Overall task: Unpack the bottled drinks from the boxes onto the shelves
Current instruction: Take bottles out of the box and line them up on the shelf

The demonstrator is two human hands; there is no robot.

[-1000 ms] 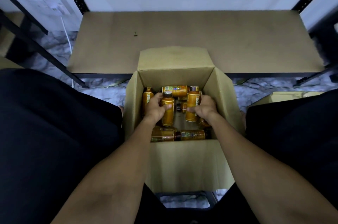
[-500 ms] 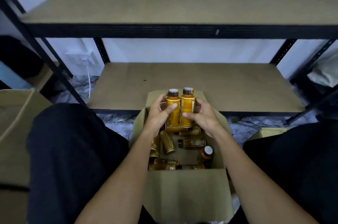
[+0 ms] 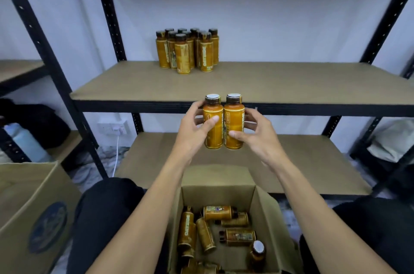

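My left hand (image 3: pixel 194 130) grips an upright orange bottle (image 3: pixel 212 124) with a white-topped cap, and my right hand (image 3: pixel 255 134) grips a second one (image 3: pixel 233 124) pressed beside it. Both bottles hang in the air just in front of the middle shelf's (image 3: pixel 291 85) black front edge. Several matching bottles (image 3: pixel 187 50) stand clustered at the back of that shelf. Below, between my knees, the open cardboard box (image 3: pixel 267 213) holds several more bottles (image 3: pixel 215 226), most lying on their sides.
A lower shelf board (image 3: pixel 302 161) lies beneath the middle one. Black uprights (image 3: pixel 109 11) frame the rack. A second cardboard box (image 3: pixel 33 206) sits at my left. A blue-white bottle (image 3: pixel 24 141) and a dark bag sit on the neighbouring left rack, with a wall socket and cable (image 3: pixel 115 130) behind.
Both hands lifted the two bottles out of the box and up to the middle shelf's edge. The view tilted upward, bringing the clustered bottles on the shelf into sight.
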